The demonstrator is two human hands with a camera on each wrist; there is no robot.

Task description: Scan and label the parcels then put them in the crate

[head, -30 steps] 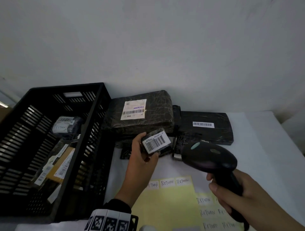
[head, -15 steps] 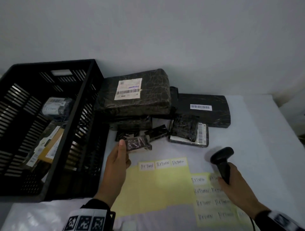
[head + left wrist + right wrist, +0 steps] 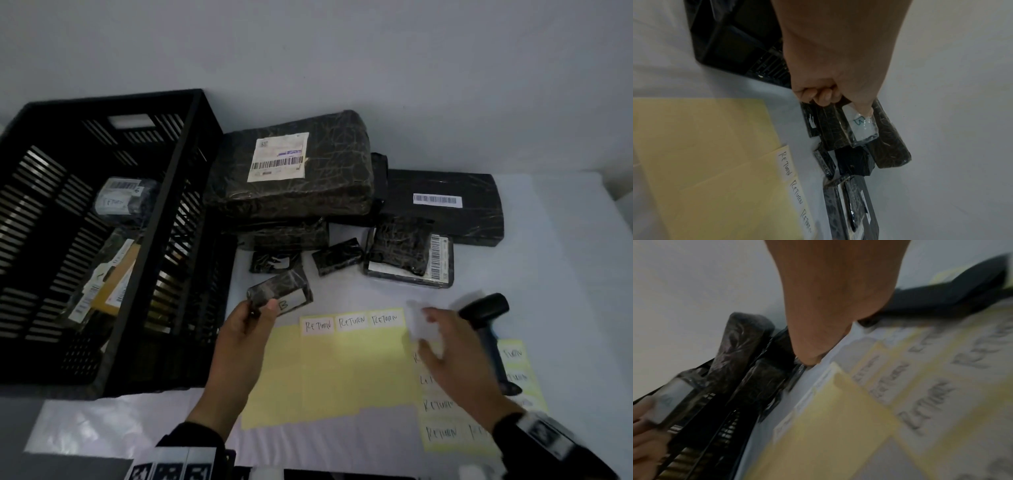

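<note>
- The small black-wrapped parcel [image 3: 279, 293] sat at centre-left of the head view, held just above the worktop [image 3: 565, 274] beside the crate, its white patch marked "B" facing up.
- The left hand [image 3: 248, 329] grasped that parcel by its near end, thumb on top and fingers curled beneath, as the left wrist view showed.
- The right hand [image 3: 442, 346], at centre-right, was blurred; it seemed to pinch a pale peeled sticker [image 3: 419, 322] between fingertips, though the grip was too smeared to be sure.
- The barcode scanner [image 3: 486, 329] lay on the worktop just behind the right hand, untouched by it.
- The step in hand looked like labelling: scanning appeared done for this parcel, and a sticker was on its way to it.
- Three "RETURN" labels [image 3: 351, 322] remained on the yellow backing sheet [image 3: 342, 373] between the hands.
- The next move probably called for the two hands to meet, pressing the sticker flat on the wrap, clear of the "B" patch.
- After that the parcel belonged in the black slatted crate [image 3: 161, 274] at left, which already held labelled parcels.
- More wrapped parcels [image 3: 291, 171] waited stacked at upper centre.
</note>
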